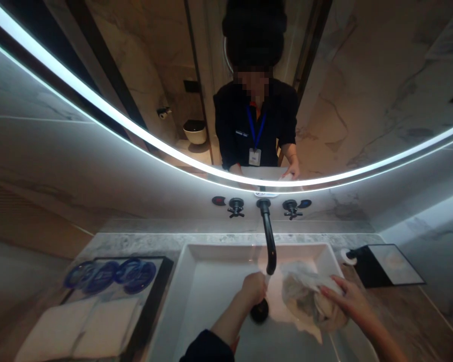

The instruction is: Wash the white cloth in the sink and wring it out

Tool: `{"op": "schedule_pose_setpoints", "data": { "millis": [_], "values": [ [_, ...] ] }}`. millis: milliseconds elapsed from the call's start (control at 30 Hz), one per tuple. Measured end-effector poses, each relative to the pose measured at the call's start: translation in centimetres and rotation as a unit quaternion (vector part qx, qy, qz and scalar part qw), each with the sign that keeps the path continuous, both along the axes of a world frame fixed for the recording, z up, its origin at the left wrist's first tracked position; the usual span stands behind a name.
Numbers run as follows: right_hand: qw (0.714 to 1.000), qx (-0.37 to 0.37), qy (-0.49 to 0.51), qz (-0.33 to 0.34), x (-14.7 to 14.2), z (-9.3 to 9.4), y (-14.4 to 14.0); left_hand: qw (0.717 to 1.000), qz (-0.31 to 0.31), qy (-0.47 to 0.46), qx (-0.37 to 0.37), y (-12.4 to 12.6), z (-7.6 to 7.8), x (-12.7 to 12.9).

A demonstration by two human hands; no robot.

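A dark sleeve (207, 347) reaches over the near edge of the sink (207, 281), which everything else is placed by. Left of the sink, a dark-edged tray (151, 304) bears folded white towels (79, 327) at its near end and blue round packets (111, 275) behind them. Over the sink's right half, the right hand (340, 295) grips a pale crumpled bundle (305, 296), thumb and fingers pinching its upper right part; whether it is cloth or film is unclear. The left hand (254, 289) is curled above the sink's middle, by the dark drain (259, 311); I cannot tell what, if anything, its fingers close on. Just above it ends the black spout (270, 244), reaching out over the sink. Right of the sink, a black-and-white card (388, 264) lies on the desk (136, 241). Behind the sink, the wall carries two cross handles (236, 206), one either side of the spout. Higher above the sink, a lit mirror (166, 146) reflects a person wearing a blue lanyard.
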State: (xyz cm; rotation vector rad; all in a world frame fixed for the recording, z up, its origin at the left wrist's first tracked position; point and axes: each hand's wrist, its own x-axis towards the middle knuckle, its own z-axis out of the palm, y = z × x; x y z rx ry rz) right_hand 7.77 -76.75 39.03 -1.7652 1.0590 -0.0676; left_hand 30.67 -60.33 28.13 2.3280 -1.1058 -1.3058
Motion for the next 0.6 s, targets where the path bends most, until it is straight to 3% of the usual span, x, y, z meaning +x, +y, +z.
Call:
{"op": "schedule_pose_setpoints", "data": {
  "millis": [300,600],
  "values": [
    [0.998,-0.022,0.030,-0.058,-1.1,1.5,-1.1,0.987,0.077,0.129,-0.065,-2.6,0.5,0.7],
    [0.998,-0.024,0.016,-0.050,-1.0,1.6,-0.3,0.958,0.181,0.209,-0.082,-1.1,2.3,1.0]
  ]
}}
